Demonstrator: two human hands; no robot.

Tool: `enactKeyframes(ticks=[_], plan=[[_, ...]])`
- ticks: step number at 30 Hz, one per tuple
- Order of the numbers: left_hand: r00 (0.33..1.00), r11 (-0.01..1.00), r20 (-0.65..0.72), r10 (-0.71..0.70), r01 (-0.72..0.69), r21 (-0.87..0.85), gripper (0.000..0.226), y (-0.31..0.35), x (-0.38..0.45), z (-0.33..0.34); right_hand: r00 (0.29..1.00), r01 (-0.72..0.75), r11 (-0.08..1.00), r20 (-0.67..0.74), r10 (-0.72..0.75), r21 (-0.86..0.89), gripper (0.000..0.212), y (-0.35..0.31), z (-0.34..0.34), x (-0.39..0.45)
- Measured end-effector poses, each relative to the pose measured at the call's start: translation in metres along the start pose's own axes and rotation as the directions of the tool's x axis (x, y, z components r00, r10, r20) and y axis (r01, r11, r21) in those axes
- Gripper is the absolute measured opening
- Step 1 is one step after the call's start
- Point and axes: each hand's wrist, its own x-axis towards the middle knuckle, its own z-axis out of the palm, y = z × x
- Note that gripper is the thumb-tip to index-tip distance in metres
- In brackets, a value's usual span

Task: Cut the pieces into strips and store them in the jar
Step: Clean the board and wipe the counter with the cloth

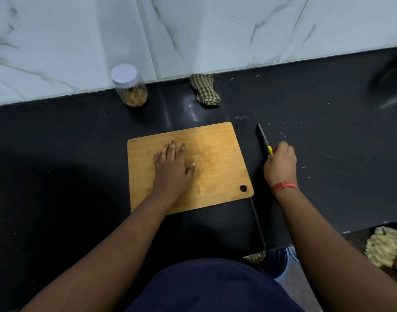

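A wooden cutting board [217, 167] lies on the black counter, bare except for fine crumbs. My left hand [172, 165] rests flat on its left half, fingers spread, holding nothing. To the right of the board, my right hand [280, 163] grips the yellow handle of a knife [264, 138]; the dark blade points away from me, low over the counter. A clear jar [130, 85] with a white lid on stands at the back left by the wall, with brownish strips in its lower part.
A folded green checked cloth [205, 90] lies against the marble wall behind the board. Crumbs dot the counter [328, 131] on the right. The counter edge runs at lower right, with pale leafy scraps [384, 248] on the floor below it.
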Motion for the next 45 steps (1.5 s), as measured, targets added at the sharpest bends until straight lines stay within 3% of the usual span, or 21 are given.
enactKeyframes(ticks=[6,24,31,38,45], plan=[[1.0,1.0,0.024,0.011,-0.012,0.019,0.068,0.006,0.001,0.009,0.999,0.019,0.993,0.043,-0.014,-0.115,0.022,0.013,0.007,0.006],[0.999,0.999,-0.028,-0.045,0.044,-0.019,0.067,-0.006,0.008,0.001,0.998,0.018,0.986,0.063,-0.007,-0.166,0.028,0.012,0.001,0.007],[0.994,0.994,-0.06,-0.095,0.092,-0.055,0.066,-0.024,0.016,-0.011,0.981,0.193,0.971,0.047,-0.188,-0.14,0.027,-0.046,0.015,0.009],[0.98,0.989,-0.133,-0.149,0.145,-0.038,0.067,-0.062,0.032,-0.035,0.895,0.441,0.895,0.114,-0.432,-0.071,0.025,-0.142,0.052,0.01],[0.979,0.983,-0.098,-0.181,0.183,0.008,0.069,-0.081,0.036,-0.038,0.88,0.47,0.874,0.146,-0.453,-0.121,0.044,-0.184,0.085,0.048]])
